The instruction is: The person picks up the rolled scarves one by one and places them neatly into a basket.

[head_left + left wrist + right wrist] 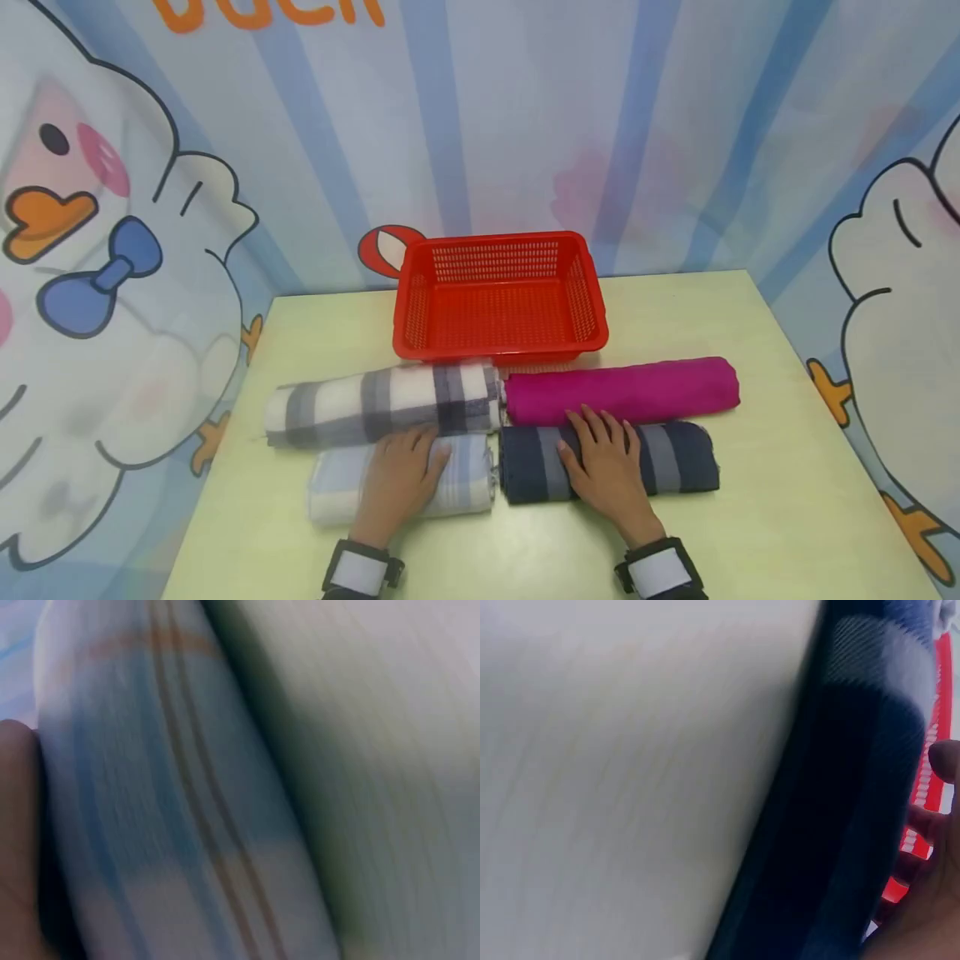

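Pale-blue roll (pixel 467 483) under left hand (pixel 401 477), navy roll (pixel 667 458) under right hand (pixel 607 467), both loosely outstretched, without grip

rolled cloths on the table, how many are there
4: the grey-checked roll at back left, the pale-blue roll at front left, the magenta roll at back right and the navy striped roll at front right. No others show.

The left hand (pixel 401 477) and right hand (pixel 607 467) are gloveless. A black left wristband (pixel 360 570) and matching right wristband (pixel 660 570) each carry a pale rectangular panel. Dark sleeves (pixel 678 595) begin just behind.
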Available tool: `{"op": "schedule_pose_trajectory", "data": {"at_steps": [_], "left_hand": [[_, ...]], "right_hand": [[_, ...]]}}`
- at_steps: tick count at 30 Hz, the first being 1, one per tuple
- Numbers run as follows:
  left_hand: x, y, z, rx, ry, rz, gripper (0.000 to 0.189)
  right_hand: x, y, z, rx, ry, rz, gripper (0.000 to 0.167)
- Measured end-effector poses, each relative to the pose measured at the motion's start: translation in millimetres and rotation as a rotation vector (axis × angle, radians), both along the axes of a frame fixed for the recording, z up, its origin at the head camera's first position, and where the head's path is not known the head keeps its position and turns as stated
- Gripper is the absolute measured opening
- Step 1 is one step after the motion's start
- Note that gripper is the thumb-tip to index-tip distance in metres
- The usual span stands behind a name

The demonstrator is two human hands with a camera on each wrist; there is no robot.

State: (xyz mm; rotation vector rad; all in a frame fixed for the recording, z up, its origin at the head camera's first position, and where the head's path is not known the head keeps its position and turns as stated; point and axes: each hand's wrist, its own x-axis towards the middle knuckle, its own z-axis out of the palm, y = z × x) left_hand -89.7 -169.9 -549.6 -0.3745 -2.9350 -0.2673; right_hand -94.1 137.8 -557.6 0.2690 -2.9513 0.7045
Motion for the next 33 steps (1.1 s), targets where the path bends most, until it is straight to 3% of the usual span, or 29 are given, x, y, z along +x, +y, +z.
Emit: {"op": "schedule_pose_trajectory", "data": {"at_steps": [3, 7, 13, 17, 26, 29, 33], "left_hand": [[1.3, -18.1, -0.5, 0.013, -0.011, 0.034, 0.047], [5.5, -52.0, 2.0, 0.019, -0.04, 0.139, 0.05], [12.5, -86.0, 7.2, 0.031, -0.135, 0.265, 0.061], [15.2, -95.7, 8.2, 0.063, -0.159, 0.284, 0.063], [19.9, -105.6, 14.5, 0.113, -0.142, 0.316, 0.057], [21.8, -108.0, 12.5, 0.141, -0.138, 0.324, 0.055], [22.8, -110.4, 8.2, 0.157, -0.185, 0.35, 0.06]], "right_hand": [[0.6, -12, 4.3, -0.051, -0.022, 0.048, 0.052], [1.4, -40, 7.6, -0.117, -0.061, 0.138, 0.05], [3.0, -71, 10.7, -0.112, -0.066, 0.231, 0.048], [2.6, -82, 14.2, -0.107, -0.047, 0.261, 0.047], [-1.2, -93, 21.9, -0.076, -0.032, 0.31, 0.048], [0.1, -98, 21.8, -0.078, -0.034, 0.331, 0.048], [2.9, -104, 19.5, -0.086, -0.015, 0.361, 0.048]]}}
